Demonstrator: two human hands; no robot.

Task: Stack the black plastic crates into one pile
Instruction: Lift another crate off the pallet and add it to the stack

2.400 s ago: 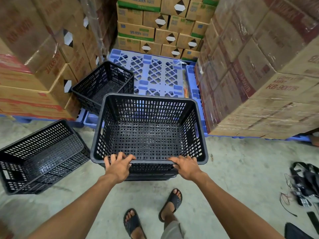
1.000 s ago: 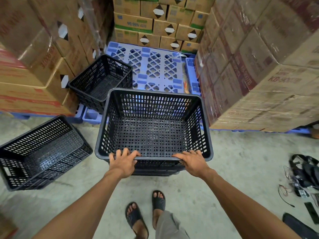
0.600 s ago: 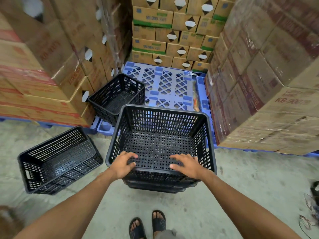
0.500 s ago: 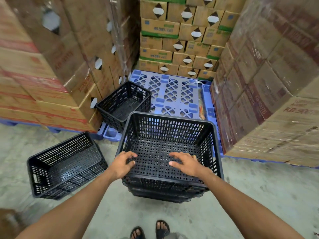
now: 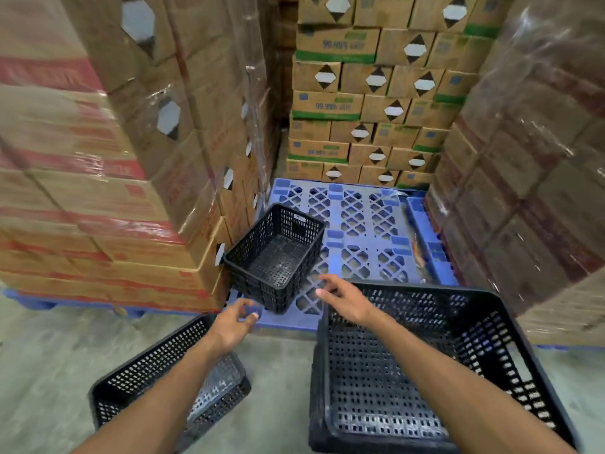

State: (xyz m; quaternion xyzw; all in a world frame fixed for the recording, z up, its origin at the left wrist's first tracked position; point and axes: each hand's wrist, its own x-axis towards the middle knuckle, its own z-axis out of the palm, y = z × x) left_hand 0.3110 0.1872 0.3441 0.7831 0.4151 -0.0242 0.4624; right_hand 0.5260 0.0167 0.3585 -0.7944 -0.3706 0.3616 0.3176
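A pile of nested black plastic crates [image 5: 458,381] stands on the concrete floor at lower right. A single black crate [image 5: 140,385] lies on the floor at lower left, under my left forearm. A third black crate [image 5: 278,253] sits on the blue pallet's near left corner, against the cartons. My left hand [image 5: 234,324] hangs empty with curled, parted fingers just short of that crate. Over the pile's far left corner, my right hand [image 5: 343,298] is stretched out toward the pallet crate, fingers spread, holding nothing.
The blue plastic pallet [image 5: 363,224] fills the gap ahead. Tall wrapped carton stacks stand on the left [image 5: 114,191] and on the right [image 5: 523,158], with more cartons [image 5: 366,103] at the back. Bare concrete floor [image 5: 42,371] lies at lower left.
Both hands have let go of the top crate, which now sits nested on the pile. They have reached forward toward the pallet crate, and my view has moved forward and left.
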